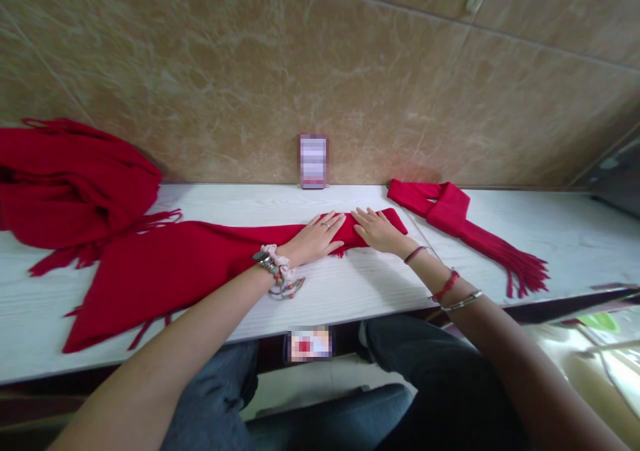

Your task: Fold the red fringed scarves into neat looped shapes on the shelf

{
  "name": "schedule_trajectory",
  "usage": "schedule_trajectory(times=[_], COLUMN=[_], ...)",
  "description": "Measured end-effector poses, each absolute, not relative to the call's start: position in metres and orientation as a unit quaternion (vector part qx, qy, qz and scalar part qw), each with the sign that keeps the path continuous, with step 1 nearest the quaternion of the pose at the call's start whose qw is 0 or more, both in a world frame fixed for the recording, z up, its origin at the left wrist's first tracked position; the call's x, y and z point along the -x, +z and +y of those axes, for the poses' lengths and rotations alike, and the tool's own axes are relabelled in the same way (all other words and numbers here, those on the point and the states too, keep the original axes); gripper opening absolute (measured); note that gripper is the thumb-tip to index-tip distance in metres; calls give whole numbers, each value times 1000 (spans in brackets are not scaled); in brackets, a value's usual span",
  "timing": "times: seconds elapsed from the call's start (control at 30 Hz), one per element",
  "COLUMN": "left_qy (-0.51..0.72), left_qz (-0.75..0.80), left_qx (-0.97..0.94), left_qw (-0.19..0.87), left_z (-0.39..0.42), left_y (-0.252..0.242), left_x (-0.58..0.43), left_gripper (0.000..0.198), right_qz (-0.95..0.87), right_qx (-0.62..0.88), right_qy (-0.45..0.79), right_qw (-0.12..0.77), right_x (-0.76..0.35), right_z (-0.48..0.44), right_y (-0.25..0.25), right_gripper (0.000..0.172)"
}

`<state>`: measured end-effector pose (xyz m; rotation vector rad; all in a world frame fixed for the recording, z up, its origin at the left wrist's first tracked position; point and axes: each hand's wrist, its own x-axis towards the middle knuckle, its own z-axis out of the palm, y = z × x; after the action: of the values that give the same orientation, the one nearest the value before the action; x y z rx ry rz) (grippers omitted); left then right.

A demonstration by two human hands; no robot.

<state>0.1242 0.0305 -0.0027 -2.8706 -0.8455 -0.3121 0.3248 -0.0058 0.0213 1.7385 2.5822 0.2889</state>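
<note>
A red scarf (pixel 170 264) lies across the white surface, broad and loose at the left, narrowing into a folded strip toward the right. My left hand (pixel 314 239) rests flat on the narrow part, fingers spread. Just right of it, my right hand (pixel 380 231) presses flat on the strip close to its right end, fingers also spread. Neither hand grips the cloth. Some fringe shows below the strip between the hands. Part of the scarf is hidden under my hands and left forearm.
Another red scarf (pixel 440 214), folded and looped with its fringe spread, lies at the right. A bundled red scarf (pixel 75 184) is heaped at the far left. A phone (pixel 313 161) leans on the tiled wall (pixel 225 71). A second screen (pixel 309 344) is below the front edge.
</note>
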Motion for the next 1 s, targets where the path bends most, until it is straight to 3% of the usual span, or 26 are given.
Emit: schedule_trajectory(times=[0.5,0.63,0.73,1.0], left_qy=[-78,-94,-108,-98], left_qz=[-275,-271,-273,-281], left_qx=[958,957,955,954], left_qw=[27,30,38,40], left_z=[29,30,31,29], left_y=[3,0,-4,-2], left_x=[-122,-122,-123,-123], left_gripper=[58,59,60,60], right_qz=[716,704,738,794], right_qx=[-695,-687,-646,-599], right_qy=[67,164,162,102], right_qw=[-12,-78,-109,-12], right_x=[-389,-372,-343,-328], right_z=[-14,-18,-17,-17], right_y=[20,34,36,14], right_gripper=[50,48,47,49])
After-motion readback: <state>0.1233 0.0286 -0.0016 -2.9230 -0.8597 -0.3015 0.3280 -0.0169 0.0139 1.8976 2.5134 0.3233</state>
